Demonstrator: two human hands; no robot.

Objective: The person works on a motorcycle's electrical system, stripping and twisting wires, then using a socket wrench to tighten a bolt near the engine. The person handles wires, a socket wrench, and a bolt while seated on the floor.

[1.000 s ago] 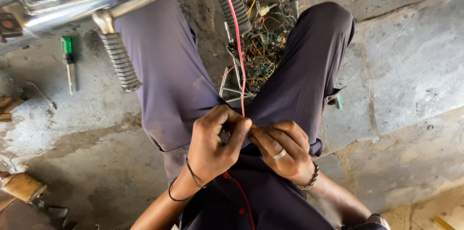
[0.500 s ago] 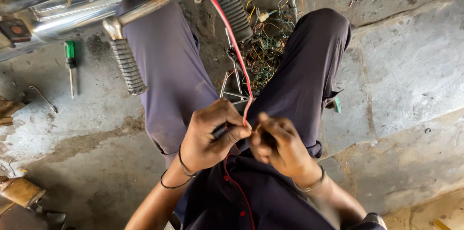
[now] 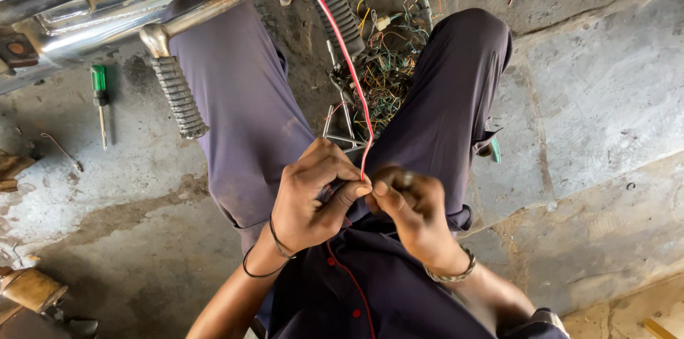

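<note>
Both hands have drawn closer together since half a second ago, and the red wire now rises straight from the point where their fingertips meet.

Head view: the left hand (image 3: pixel 313 193) is curled tight, its thumb and forefinger pinching the lower end of the red wire (image 3: pixel 340 50) in the person's lap. The right hand (image 3: pixel 412 211) is clenched just beside it, fingertips touching those of the left at the same spot on the wire; a ring shows on one finger and a metal bracelet (image 3: pixel 450 273) on the wrist. Thin black bands circle the left wrist. From the pinch the wire runs far and slightly left, between the two knees, up to the motorcycle (image 3: pixel 85 4) at the far edge. A tangle of coloured wires (image 3: pixel 388 72) lies on the ground between the legs, just right of the red wire. A ribbed footpeg (image 3: pixel 178 100) hangs over the left thigh. On the concrete floor (image 3: pixel 598 96) at the far left lies a green-handled screwdriver (image 3: pixel 100 100), well apart from the hands.
</note>
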